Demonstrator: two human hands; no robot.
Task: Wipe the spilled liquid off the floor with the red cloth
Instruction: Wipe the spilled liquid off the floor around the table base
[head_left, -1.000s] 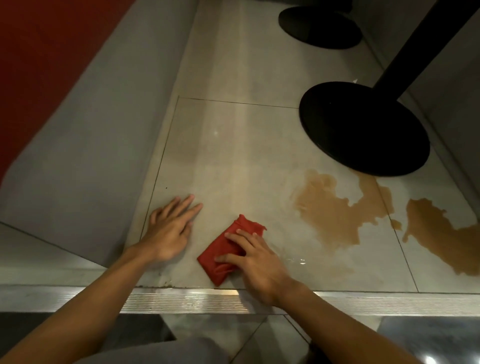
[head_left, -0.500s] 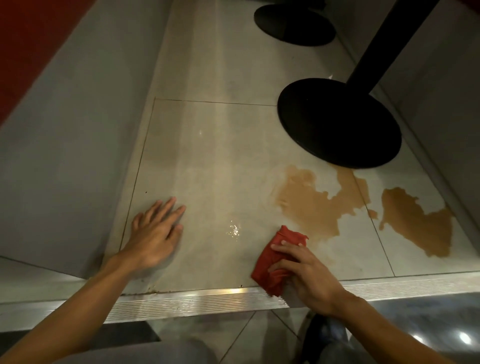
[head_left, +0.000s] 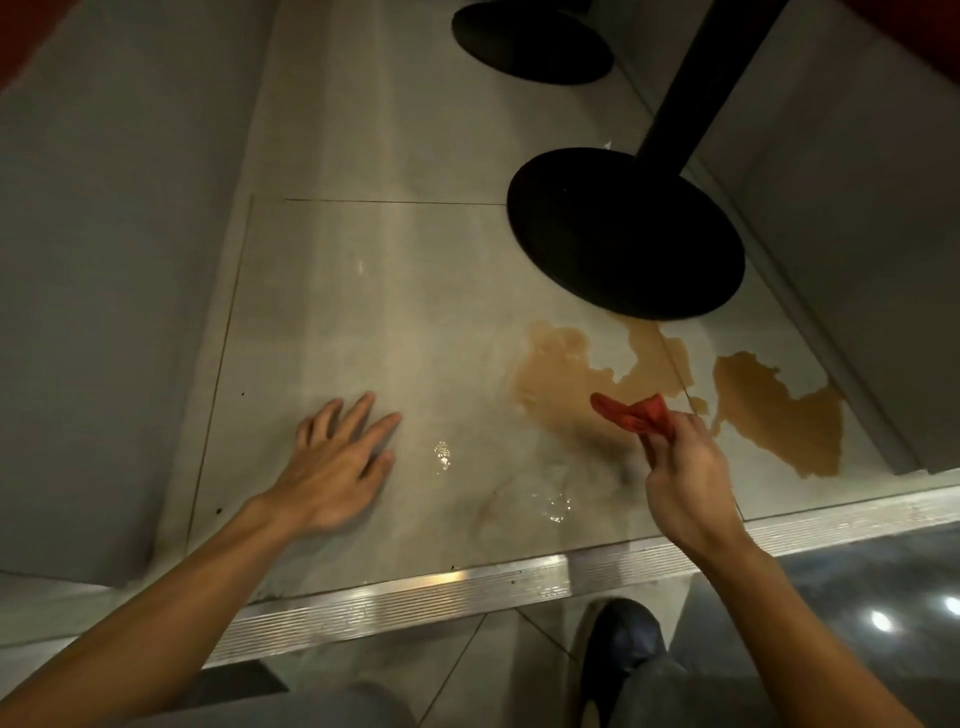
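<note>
Pale tiled floor (head_left: 363, 312), brown spill (head_left: 571, 374) by black table base (head_left: 623, 234). Left hand (head_left: 332, 462) flat, bracing. Right hand (head_left: 680, 467) pinches red cloth (head_left: 636, 415), bunched above spill; best spread flat, wiped inward.

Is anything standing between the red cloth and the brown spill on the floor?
Nothing visible does. The right hand holds the red cloth over the near edge of the spill. The black table base meets only its far side.
</note>
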